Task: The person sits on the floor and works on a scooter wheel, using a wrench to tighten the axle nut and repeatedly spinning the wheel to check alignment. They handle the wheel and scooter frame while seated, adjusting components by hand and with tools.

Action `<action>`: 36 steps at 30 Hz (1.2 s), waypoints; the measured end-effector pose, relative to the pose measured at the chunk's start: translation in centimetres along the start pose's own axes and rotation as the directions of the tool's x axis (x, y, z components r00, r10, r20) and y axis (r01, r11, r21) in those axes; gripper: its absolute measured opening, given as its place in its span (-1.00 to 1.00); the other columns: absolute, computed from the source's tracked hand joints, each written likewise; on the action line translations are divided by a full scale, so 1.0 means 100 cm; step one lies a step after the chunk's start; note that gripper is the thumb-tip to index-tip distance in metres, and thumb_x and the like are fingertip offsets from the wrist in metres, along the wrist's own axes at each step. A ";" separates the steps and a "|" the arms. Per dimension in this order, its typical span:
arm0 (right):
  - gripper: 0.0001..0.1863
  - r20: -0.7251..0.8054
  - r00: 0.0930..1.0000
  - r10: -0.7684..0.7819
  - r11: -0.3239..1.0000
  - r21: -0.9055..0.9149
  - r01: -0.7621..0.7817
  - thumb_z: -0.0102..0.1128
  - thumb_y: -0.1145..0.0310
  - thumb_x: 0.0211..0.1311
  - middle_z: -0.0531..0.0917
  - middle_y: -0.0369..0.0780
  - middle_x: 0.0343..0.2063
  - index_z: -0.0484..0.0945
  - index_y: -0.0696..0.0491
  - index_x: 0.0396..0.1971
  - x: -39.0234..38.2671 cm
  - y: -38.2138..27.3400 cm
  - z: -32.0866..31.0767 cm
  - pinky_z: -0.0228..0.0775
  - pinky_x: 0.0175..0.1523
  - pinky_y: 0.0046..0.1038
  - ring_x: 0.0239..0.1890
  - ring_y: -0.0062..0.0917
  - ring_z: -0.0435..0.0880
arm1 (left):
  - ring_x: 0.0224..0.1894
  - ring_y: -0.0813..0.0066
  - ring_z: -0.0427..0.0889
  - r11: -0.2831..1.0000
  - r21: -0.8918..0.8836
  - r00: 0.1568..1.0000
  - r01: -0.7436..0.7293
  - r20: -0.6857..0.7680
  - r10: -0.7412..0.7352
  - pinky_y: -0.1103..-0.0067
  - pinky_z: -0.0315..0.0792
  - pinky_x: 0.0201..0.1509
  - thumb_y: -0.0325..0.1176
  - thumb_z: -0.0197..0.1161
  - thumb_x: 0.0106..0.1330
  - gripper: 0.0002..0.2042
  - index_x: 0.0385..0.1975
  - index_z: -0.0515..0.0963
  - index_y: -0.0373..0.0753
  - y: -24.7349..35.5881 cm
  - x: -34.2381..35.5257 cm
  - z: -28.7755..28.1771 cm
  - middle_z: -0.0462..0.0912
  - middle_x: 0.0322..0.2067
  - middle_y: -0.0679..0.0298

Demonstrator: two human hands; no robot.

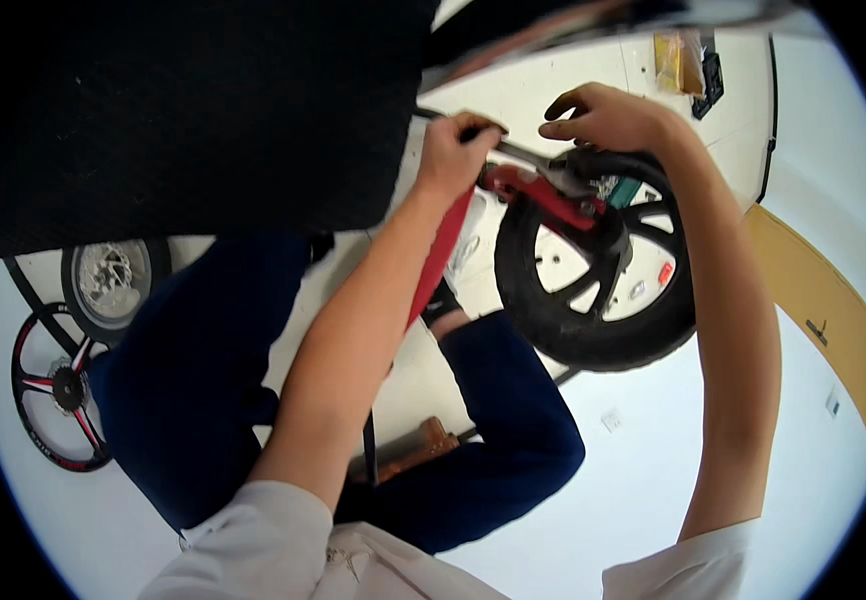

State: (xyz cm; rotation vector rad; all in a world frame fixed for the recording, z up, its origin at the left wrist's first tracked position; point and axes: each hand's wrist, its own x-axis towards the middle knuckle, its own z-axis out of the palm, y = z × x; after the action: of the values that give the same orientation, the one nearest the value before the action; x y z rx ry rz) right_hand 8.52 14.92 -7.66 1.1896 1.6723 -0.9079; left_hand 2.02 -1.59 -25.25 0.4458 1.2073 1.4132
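My left hand [453, 155] is closed, its fingers wrapped round a dark metal bar [523, 152] that slants down toward the wheel's mount. My right hand [603, 118] hovers just above the tyre's upper edge, thumb and fingers apart and nothing in them. Below both hands stands a spoked wheel [593, 340] with a thick black tyre. A red arm [548, 200] reaches from the frame to its hub, with a grey metal piece [575, 172] lying along it. Part of the red frame [443, 250] runs down behind my left forearm.
A large black rough surface [203, 120] fills the upper left. Beside my left leg are a wheel with a brake disc [113, 280] and a red-and-black spoked wheel [65, 388]. A yellowish plastic bag [678, 65] and a black tray [710, 88] lie at the upper right.
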 end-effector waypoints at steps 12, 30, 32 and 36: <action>-0.43 -0.157 0.985 -0.066 0.872 0.472 0.134 0.42 0.27 0.12 0.68 -0.06 -0.40 0.47 0.40 -0.02 -0.041 -0.005 0.018 0.57 -0.36 -0.53 -0.43 -0.53 0.68 | -0.03 0.53 0.50 0.938 0.176 0.936 -0.298 -0.139 0.324 0.63 0.44 -0.13 -0.22 0.42 0.16 -0.63 -0.11 0.56 -0.29 0.095 -0.005 0.021 0.55 -0.06 0.27; -0.38 -0.133 0.976 0.171 0.838 0.540 -0.073 0.40 0.33 0.13 0.67 -0.06 -0.31 0.36 0.37 0.08 -0.039 0.006 0.004 0.62 -0.26 -0.49 -0.36 -0.48 0.71 | -0.44 0.56 0.66 0.978 -0.059 0.969 0.198 0.163 -0.187 0.63 0.48 -0.32 -0.29 0.31 0.26 -0.72 -0.21 0.69 -0.40 0.085 -0.058 0.041 0.73 -0.44 0.12; -0.27 -0.049 0.978 0.201 0.822 0.551 -0.141 0.47 0.28 0.07 0.66 -0.09 -0.26 0.31 0.34 0.14 -0.033 0.013 0.003 0.59 -0.28 -0.51 -0.33 -0.52 0.69 | -0.46 0.57 0.65 0.968 -0.007 0.952 0.251 0.185 -0.245 0.63 0.48 -0.33 -0.28 0.33 0.25 -0.73 -0.22 0.69 -0.39 0.086 -0.055 0.038 0.73 -0.48 0.11; -0.25 0.051 0.975 0.215 0.845 0.490 -0.212 0.49 0.29 0.03 0.66 -0.07 -0.26 0.30 0.33 0.14 -0.026 0.014 0.003 0.60 -0.27 -0.47 -0.32 -0.48 0.70 | -0.53 0.60 0.62 0.942 0.063 0.918 0.331 0.210 -0.337 0.63 0.47 -0.37 -0.27 0.35 0.22 -0.72 -0.25 0.70 -0.39 0.093 -0.055 0.035 0.72 -0.54 0.11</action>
State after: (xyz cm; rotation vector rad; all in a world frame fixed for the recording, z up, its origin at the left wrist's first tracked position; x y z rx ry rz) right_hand 10.36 14.18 -5.48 1.6842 1.3061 -1.2313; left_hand 1.68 -3.27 -14.06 0.3803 1.0651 1.0279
